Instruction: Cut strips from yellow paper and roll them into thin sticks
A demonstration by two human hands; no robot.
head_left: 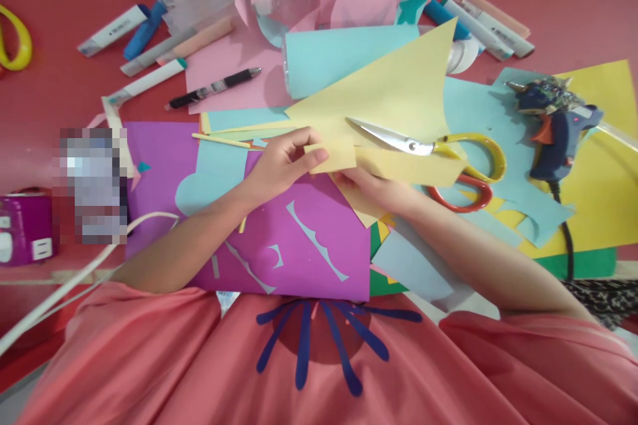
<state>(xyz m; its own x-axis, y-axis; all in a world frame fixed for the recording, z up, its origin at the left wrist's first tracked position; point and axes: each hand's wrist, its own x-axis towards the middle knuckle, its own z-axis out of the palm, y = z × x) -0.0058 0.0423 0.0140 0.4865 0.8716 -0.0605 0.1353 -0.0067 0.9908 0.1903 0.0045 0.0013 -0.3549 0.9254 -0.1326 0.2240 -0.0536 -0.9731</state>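
Note:
My left hand pinches a small pale yellow paper piece between thumb and fingers. Close beside it, my right hand is closed at the edge of a yellow paper strip, its fingertips partly hidden by paper. Open scissors with one yellow and one red handle lie just right of my hands, blades pointing left. Behind them spreads a larger yellow sheet with a pointed upper corner. Under my hands is a purple sheet bearing thin light scraps.
A blue glue gun with a black cord rests at right on coloured paper. Markers, a black pen and a blue-wrapped bottle lie behind. At left are a blurred-out object, a purple box and a white cable.

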